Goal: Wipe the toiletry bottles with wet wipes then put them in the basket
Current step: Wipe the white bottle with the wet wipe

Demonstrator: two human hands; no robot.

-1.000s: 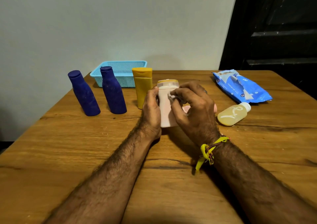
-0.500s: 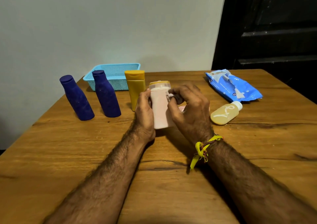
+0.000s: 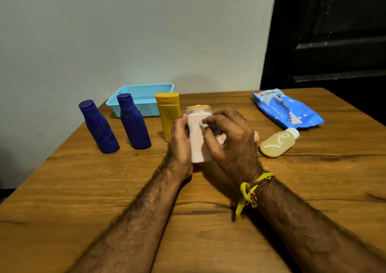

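Note:
A pale pink bottle (image 3: 197,141) stands upright at the table's middle. My left hand (image 3: 180,142) grips its left side. My right hand (image 3: 228,141) pinches a small white wet wipe (image 3: 204,125) against the bottle's upper right side. Two dark blue bottles (image 3: 98,127) (image 3: 134,125) and a yellow tube (image 3: 169,116) stand to the left. A clear yellowish bottle (image 3: 277,143) lies on its side to the right. The light blue mesh basket (image 3: 144,94) sits at the back left. Another pink item (image 3: 221,140) peeks out behind my right hand.
A blue wet-wipe pack (image 3: 288,110), torn open, lies at the back right of the wooden table (image 3: 208,241). A grey wall runs behind the table and a dark door (image 3: 334,32) stands at the right.
My right hand has slid the wipe slightly along the bottle's upper side. Both hands keep their hold and the bottle stays in place. The camera has tilted upward a little.

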